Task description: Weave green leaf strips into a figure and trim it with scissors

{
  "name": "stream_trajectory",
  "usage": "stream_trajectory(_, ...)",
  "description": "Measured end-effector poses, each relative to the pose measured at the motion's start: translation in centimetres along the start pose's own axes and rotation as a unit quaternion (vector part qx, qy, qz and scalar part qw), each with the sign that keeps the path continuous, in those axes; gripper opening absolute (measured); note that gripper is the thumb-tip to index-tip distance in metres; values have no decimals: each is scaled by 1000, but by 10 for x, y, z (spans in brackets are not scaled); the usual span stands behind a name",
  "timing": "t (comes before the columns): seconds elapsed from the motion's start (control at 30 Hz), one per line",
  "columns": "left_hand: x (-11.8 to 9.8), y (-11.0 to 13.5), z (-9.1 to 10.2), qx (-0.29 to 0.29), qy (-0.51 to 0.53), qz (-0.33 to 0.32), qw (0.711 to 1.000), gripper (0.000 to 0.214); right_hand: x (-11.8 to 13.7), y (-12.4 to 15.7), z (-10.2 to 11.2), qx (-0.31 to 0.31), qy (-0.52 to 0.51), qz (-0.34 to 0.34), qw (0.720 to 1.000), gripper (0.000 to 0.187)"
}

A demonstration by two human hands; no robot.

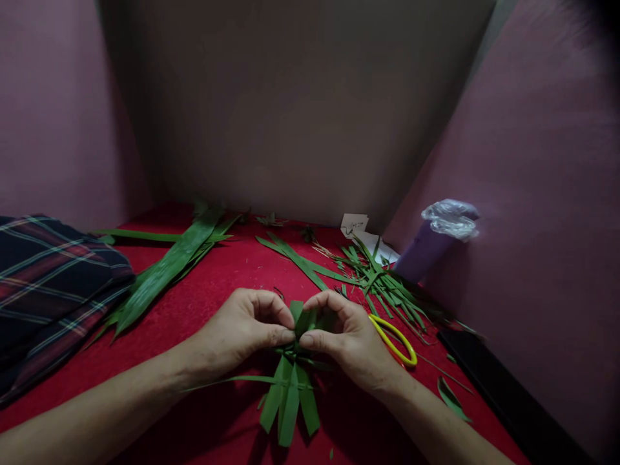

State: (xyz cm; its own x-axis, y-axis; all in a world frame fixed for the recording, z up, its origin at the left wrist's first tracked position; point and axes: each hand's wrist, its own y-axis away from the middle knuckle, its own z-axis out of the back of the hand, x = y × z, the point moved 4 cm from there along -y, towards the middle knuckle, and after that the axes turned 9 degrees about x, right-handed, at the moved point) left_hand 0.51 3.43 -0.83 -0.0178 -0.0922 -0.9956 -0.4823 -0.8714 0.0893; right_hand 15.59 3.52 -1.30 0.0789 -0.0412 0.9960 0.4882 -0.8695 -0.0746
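Leaf piece [289, 408], one, green, strips joined. You have its far part pinched between thumb and finger of your left hand [245, 323] and right hand [346, 332]. Three broad strips fan toward your near side, blunt-ended; a narrow strip [252, 378] crosses them, tapering left. A short flat end [296, 309] rises between your fingers.

Green on red: the leaf-strip piece [289, 400] and the broad leaves [167, 271], these streaked paler, show against a crimson cloth [174, 323]. Dark plaid fabric [58, 284] carries dull red bands and thin pale lines. A loop handle [413, 357] glows yellow (with a touch of orange-red), alongside a purple container [419, 255], dark-marked white paper [354, 223] and mauve side walls [547, 161].
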Motion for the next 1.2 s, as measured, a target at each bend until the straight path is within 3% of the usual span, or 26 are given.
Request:
stream_trajectory(0.47, -5, -2, 7, -22, -13, -17, 1000, 12, 0, -2, 5, 28, 15, -78, 996, 25)
stream_trajectory(0.87, -3, -2, 12, -28, -38, -12, 999, 15, -5, -3, 11, 2, 17, -97, 995, 25)
stream_trajectory(1.2, 0, -1, 3, -21, -17, -2, 1000, 16, 0, -1, 3, 13, -5, -100, 995, 28)
